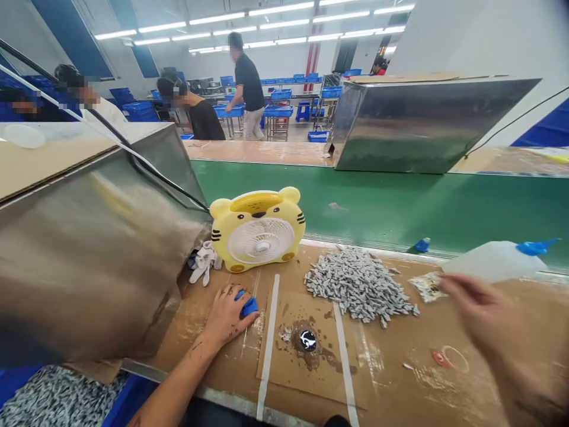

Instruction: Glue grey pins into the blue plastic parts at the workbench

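My left hand (pixel 232 315) rests on the cardboard with its fingers curled round a small blue object (pixel 250 306), mostly covered by the hand. At the right, my right hand (pixel 482 311) is raised and smeared by motion, thumb and fingers pinched together; what they hold, if anything, cannot be made out. Just beyond its fingertips appears a small clear plastic bag (pixel 427 286) with bits inside. Between the hands, a round black-and-white piece (pixel 307 340) sits in a wet patch on a taped cardboard sheet (pixel 297 379). Behind it lies a heap of small grey parts (pixel 358 284).
A yellow animal-faced fan (pixel 260 231) stands behind my left hand, beside white gloves (pixel 205 262). Metal boxes (pixel 89 249) flank the green belt (pixel 275 178). A translucent bottle (pixel 484 260) with blue nozzle is at right. A blue bin (pixel 133 394) holds grey parts. Several people work beyond.
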The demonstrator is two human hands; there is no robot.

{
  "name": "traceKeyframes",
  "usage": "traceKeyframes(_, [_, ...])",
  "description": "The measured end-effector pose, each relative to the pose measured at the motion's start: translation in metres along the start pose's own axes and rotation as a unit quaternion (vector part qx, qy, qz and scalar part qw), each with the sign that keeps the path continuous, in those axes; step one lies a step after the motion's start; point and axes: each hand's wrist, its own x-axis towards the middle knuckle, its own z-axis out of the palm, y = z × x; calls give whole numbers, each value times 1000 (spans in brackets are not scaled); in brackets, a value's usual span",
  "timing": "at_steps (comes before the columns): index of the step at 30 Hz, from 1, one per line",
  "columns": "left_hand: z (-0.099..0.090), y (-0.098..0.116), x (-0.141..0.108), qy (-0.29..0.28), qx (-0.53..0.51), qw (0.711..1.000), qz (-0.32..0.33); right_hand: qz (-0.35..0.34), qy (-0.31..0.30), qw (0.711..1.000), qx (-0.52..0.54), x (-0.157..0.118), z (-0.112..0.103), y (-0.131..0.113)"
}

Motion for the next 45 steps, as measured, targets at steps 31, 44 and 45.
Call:
traceKeyframes(31, [-12, 54, -17, 52, -570, 810, -127, -7, -108, 930, 351, -20, 77, -149])
traceKeyframes(44, [1, 64, -21, -50, -644, 762, -49, 24, -214, 942, 258, -33, 72, -171])
traceKeyframes(45, [1, 66, -20, -50, -636, 768, -42, 8, -218, 945, 245, -33, 73, -173])
